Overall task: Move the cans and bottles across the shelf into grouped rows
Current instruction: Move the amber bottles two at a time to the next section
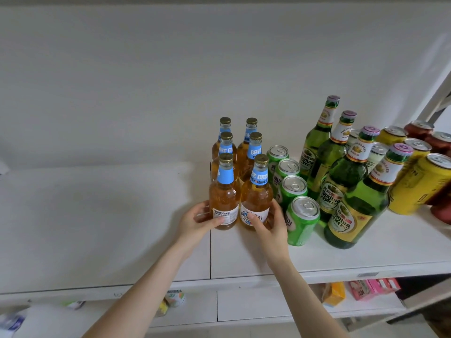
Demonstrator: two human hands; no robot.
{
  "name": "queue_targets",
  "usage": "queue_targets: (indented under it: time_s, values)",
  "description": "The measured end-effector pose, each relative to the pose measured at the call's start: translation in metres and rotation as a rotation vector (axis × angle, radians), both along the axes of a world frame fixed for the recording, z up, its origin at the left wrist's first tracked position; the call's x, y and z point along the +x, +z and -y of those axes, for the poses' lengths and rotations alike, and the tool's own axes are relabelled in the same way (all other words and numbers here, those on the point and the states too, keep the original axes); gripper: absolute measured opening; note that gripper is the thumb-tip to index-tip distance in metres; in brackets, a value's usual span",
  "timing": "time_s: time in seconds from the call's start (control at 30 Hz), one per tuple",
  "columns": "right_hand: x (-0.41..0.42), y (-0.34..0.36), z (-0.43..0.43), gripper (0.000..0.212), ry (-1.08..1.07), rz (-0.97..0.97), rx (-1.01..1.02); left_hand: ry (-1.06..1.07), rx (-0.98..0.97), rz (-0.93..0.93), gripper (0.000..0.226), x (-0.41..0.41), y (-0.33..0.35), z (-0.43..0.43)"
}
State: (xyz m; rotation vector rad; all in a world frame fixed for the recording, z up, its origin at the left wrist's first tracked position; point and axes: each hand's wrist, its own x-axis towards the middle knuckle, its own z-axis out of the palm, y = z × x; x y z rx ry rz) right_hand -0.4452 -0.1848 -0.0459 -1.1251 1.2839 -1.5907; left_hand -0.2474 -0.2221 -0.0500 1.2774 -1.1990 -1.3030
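Between the two hands sit the front pair. The left hand (pixel 199 222) has its fingers (pixel 203 209) curled round the front-left amber bottle (pixel 223 198), and the right hand (pixel 271 225) is clamped on the front-right amber bottle (pixel 256 196). Both are upright, long axis vertical. Green cans (pixel 302 215) crowd just right of the right fingers — free shelf (pixel 97 215) lies left of the left fingers.

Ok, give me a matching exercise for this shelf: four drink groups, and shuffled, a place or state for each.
1 amber bottles
2 green cans
3 green bottles
4 yellow cans

A beside the red cans
B front pair held by left hand and right hand
C purple caps
D row directly right of the amber ones

Pairs: 1-B, 2-D, 3-C, 4-A
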Motion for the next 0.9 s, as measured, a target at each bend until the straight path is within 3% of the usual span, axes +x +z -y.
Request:
queue_targets:
  time_s: [0.57,0.9]
  values:
    - [0.000,-0.003,0.013,0.062,-0.027,-0.022,0.075,-0.004,-0.013,0.021,0.047,-0.005,0.002,0.011]
    - [0.002,0.007,0.007,0.059,-0.090,-0.153,0.150,-0.043,-0.022,0.190,0.061,0.004,0.000,0.010]
